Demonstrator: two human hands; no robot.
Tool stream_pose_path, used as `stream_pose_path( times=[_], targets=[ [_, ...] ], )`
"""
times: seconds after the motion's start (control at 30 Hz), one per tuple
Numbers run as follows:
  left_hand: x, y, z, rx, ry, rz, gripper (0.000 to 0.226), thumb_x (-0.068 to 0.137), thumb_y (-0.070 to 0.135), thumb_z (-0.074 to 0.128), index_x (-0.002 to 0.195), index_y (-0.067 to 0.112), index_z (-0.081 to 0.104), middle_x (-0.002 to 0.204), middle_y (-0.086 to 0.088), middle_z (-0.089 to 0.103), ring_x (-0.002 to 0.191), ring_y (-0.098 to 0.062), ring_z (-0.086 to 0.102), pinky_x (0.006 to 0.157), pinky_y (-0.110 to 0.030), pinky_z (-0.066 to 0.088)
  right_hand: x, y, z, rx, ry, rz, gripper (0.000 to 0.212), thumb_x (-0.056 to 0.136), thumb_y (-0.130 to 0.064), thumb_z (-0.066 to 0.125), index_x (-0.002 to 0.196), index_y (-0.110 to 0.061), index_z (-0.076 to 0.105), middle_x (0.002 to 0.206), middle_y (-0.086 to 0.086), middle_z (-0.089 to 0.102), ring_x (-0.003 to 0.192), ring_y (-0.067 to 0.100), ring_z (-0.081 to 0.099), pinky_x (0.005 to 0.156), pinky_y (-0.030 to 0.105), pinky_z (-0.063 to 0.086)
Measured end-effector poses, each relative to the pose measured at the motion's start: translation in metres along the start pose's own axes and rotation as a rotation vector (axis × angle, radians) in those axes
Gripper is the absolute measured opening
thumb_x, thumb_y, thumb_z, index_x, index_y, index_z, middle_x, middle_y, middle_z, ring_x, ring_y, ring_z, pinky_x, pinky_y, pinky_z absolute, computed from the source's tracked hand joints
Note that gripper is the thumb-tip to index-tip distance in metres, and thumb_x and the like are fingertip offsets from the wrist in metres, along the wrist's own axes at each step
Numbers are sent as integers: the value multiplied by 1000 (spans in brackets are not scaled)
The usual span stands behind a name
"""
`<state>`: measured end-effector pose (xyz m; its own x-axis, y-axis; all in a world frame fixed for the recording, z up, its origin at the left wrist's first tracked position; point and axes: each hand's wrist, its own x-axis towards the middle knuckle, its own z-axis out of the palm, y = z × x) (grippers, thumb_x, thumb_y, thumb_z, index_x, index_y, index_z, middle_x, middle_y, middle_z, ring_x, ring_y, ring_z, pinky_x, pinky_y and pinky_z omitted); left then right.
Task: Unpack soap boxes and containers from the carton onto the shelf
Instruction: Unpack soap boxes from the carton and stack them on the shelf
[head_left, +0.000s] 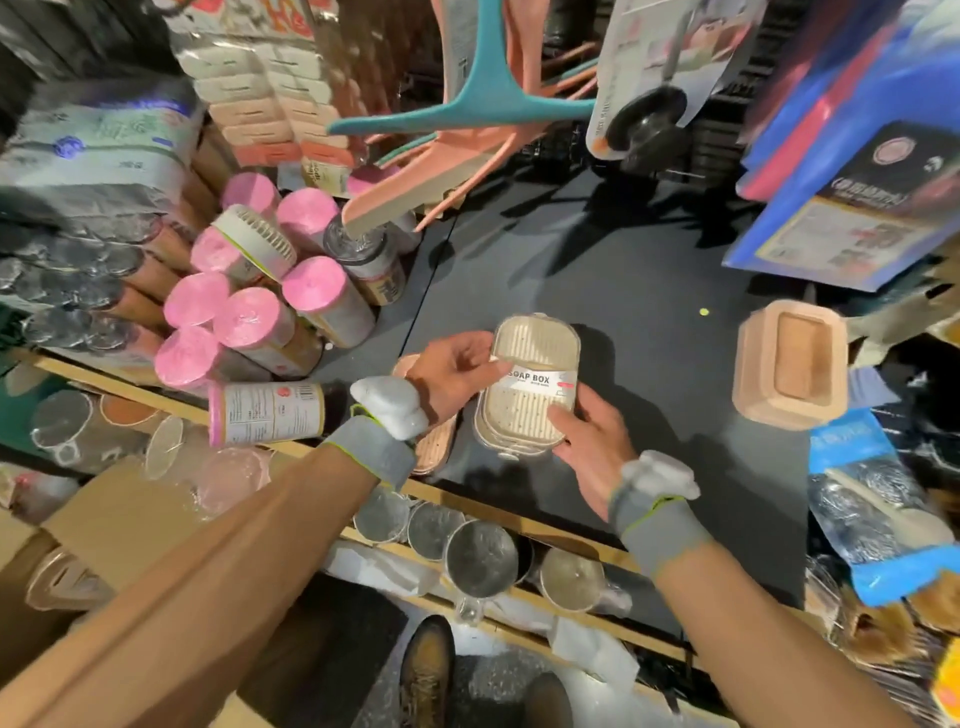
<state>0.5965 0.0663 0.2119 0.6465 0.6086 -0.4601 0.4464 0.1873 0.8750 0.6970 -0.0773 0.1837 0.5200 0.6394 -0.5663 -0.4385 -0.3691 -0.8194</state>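
Note:
A beige ribbed soap box (530, 384) with a white "SOAP BOX" label sits over the black shelf (649, 291), held between both hands. My left hand (452, 374) pinches its left edge near the label. My right hand (587, 447) grips its lower right corner with the thumb on top. A pinkish soap box (434, 447) lies on the shelf under my left wrist, partly hidden. Another peach soap box (789, 364) lies upturned at the shelf's right side. The carton (119, 519) is at lower left, beneath my left arm.
Pink-capped cylinders (254, 322) are stacked at the shelf's left. Teal and pink hangers (467, 109) hang above. Blue packages (857, 156) crowd the upper right, and scrubber packs (872, 509) the right edge. Metal mugs (478, 551) stand on the lower shelf.

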Motion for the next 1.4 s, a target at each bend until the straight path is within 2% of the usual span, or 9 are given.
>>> stream_pose_path(
  times=[0.13,0.23,0.4,0.57,0.7,0.77,0.93,1.1,1.4],
  targets=[
    [14,1,-2,139,-54,116,37,89,-5,55,126,-7,49,121,-15,59,99,-2,60,83,-6,45,26,-11,5,63,77,44,33,92,3,47,114,-18,60,102,0,67,94,19,62,77,31,50],
    [19,-2,-9,194,43,101,49,89,1,59,135,-3,43,135,-16,51,122,-20,50,94,-12,39,43,-21,9,31,133,67,38,91,5,45,122,-12,58,110,7,65,100,25,60,79,35,51],
    [23,-29,-48,344,315,59,28,88,8,62,117,10,63,115,-8,60,94,-27,63,76,-23,49,74,-30,32,-98,217,-4,43,88,7,45,122,-16,57,117,5,65,110,24,60,99,46,48],
    [23,-60,-68,687,124,113,36,86,8,59,122,12,62,121,-14,59,114,-31,55,101,-36,41,96,-26,57,-130,253,-61,37,84,4,44,101,-25,59,106,0,66,106,23,61,97,50,48],
    [11,-50,-73,354,-3,268,34,57,31,69,82,10,63,78,17,59,78,16,57,74,0,37,108,-20,65,-195,264,-122,32,77,-12,48,101,-31,56,110,2,66,106,27,62,96,51,48],
    [13,-52,-77,334,33,253,20,64,25,63,81,17,56,79,20,53,75,21,52,72,6,32,114,-18,69,-224,273,-117,33,77,-15,49,106,-30,58,112,1,65,107,26,61,96,50,48],
    [19,-74,-84,375,138,119,41,87,-6,54,125,9,58,119,-10,63,111,-19,58,93,-17,41,111,-27,81,-262,294,-90,34,87,-15,50,119,-23,56,111,-3,65,106,22,61,97,48,48],
    [15,-75,-80,301,124,20,40,95,9,50,134,16,49,128,-6,59,119,-22,54,105,-35,41,108,-25,85,-200,322,-97,30,91,-14,51,120,-17,57,109,-1,65,99,18,60,98,43,48],
    [13,-73,-80,293,138,45,47,92,-4,45,134,17,51,126,-9,60,115,-25,56,96,-30,44,103,-6,81,-55,191,-75,33,92,-4,46,105,-32,57,95,-21,63,90,-5,57,79,17,42]
  ],
)
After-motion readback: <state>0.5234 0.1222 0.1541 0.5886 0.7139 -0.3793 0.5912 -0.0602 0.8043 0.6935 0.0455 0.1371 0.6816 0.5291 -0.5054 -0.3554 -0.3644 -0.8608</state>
